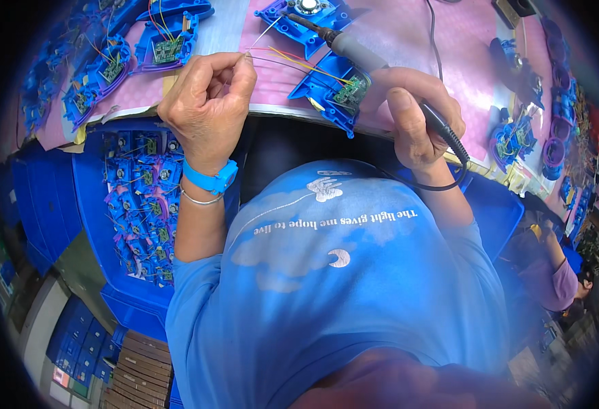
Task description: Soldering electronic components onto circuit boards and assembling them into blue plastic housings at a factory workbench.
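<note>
Pink sheeting covers the bench, whose near edge curves above the person's lap. Below its left end sits a deep blue bin, packed with rows of small blue assemblies carrying green circuit boards, purple pieces and loose wires. Another blue bin shows at the right, its inside hidden by the torso. Farther off at lower left, blue crates stand beside wooden slats.

At the bench edge, between the hands, lies an open blue housing holding a green board. Thin wires run from it to the left hand, closed in a fingertip pinch. The right hand grips a grey-handled soldering iron, its tip over a second blue housing containing a round silver part.
</note>
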The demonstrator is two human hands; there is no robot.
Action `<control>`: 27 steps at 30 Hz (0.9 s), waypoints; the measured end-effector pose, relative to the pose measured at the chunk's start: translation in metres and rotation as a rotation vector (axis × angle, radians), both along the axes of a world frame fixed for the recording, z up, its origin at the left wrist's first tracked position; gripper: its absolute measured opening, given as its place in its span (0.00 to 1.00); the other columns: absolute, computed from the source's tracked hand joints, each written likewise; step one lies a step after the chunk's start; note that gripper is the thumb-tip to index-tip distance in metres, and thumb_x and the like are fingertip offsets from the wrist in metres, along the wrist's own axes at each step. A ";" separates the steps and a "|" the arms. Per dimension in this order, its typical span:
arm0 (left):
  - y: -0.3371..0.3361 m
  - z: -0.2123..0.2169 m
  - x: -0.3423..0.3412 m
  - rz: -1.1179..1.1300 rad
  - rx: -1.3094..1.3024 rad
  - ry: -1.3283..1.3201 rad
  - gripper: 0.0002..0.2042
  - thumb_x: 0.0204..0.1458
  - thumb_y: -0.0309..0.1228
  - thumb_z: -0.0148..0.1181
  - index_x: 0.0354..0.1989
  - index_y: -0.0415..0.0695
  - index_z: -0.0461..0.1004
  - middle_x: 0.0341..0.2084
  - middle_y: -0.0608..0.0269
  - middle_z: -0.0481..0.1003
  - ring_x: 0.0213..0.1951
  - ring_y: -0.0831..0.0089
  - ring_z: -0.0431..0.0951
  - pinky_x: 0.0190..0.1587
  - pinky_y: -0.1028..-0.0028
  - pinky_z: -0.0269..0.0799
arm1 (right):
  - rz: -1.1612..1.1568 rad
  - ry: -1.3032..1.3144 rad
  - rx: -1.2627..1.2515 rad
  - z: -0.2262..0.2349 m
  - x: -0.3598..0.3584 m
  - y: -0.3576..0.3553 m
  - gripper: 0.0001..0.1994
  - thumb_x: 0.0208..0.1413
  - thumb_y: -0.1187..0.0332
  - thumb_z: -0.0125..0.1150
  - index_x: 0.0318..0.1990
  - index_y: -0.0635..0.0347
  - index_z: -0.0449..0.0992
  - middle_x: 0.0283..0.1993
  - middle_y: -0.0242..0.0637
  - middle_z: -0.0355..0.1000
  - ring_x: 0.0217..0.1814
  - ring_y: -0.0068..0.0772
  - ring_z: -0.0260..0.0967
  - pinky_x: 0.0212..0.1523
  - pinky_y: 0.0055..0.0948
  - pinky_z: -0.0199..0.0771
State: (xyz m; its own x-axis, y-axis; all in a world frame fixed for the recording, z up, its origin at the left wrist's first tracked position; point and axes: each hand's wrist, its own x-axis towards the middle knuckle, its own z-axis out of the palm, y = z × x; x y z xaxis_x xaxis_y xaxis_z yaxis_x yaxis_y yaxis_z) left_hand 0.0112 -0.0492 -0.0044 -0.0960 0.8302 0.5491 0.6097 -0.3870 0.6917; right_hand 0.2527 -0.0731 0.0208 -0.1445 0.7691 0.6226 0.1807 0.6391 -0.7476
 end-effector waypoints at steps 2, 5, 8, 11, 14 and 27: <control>0.003 -0.002 0.000 -0.018 0.027 -0.012 0.05 0.42 0.20 0.71 0.26 0.42 0.80 0.18 0.70 0.75 0.19 0.84 0.70 0.22 0.82 0.65 | 0.006 -0.011 -0.030 0.000 0.000 -0.001 0.08 0.63 0.70 0.59 0.43 0.66 0.80 0.27 0.40 0.80 0.26 0.27 0.80 0.28 0.21 0.79; 0.005 0.001 0.003 -0.028 0.006 0.029 0.06 0.41 0.20 0.70 0.26 0.43 0.80 0.18 0.69 0.75 0.18 0.83 0.70 0.23 0.81 0.66 | 0.008 0.002 -0.041 0.001 -0.001 -0.002 0.08 0.63 0.70 0.59 0.43 0.66 0.80 0.27 0.40 0.80 0.26 0.27 0.80 0.28 0.21 0.79; 0.009 0.000 0.005 -0.037 0.043 0.003 0.06 0.42 0.20 0.71 0.27 0.43 0.81 0.17 0.71 0.73 0.18 0.85 0.67 0.22 0.82 0.62 | 0.013 0.008 -0.020 -0.001 0.000 -0.001 0.08 0.63 0.70 0.59 0.43 0.66 0.80 0.27 0.40 0.80 0.26 0.27 0.80 0.28 0.22 0.79; 0.006 0.007 0.005 0.002 -0.090 -0.155 0.07 0.43 0.20 0.71 0.31 0.43 0.83 0.16 0.74 0.69 0.18 0.87 0.63 0.21 0.83 0.57 | 0.013 -0.011 -0.022 -0.001 0.001 0.000 0.08 0.63 0.71 0.59 0.43 0.66 0.80 0.27 0.40 0.80 0.25 0.27 0.80 0.28 0.22 0.79; 0.004 0.007 0.002 -0.006 -0.067 -0.215 0.10 0.44 0.21 0.72 0.36 0.44 0.84 0.15 0.76 0.65 0.19 0.89 0.59 0.20 0.83 0.51 | 0.014 0.011 -0.026 0.000 0.001 -0.001 0.08 0.63 0.71 0.58 0.43 0.66 0.80 0.27 0.40 0.80 0.25 0.27 0.80 0.28 0.23 0.80; 0.022 0.004 -0.010 -0.362 0.139 0.279 0.12 0.43 0.21 0.71 0.38 0.45 0.83 0.30 0.64 0.77 0.26 0.73 0.80 0.26 0.76 0.74 | 0.018 0.060 -0.007 -0.001 0.002 -0.004 0.08 0.62 0.73 0.57 0.43 0.68 0.79 0.26 0.40 0.79 0.25 0.28 0.79 0.27 0.23 0.79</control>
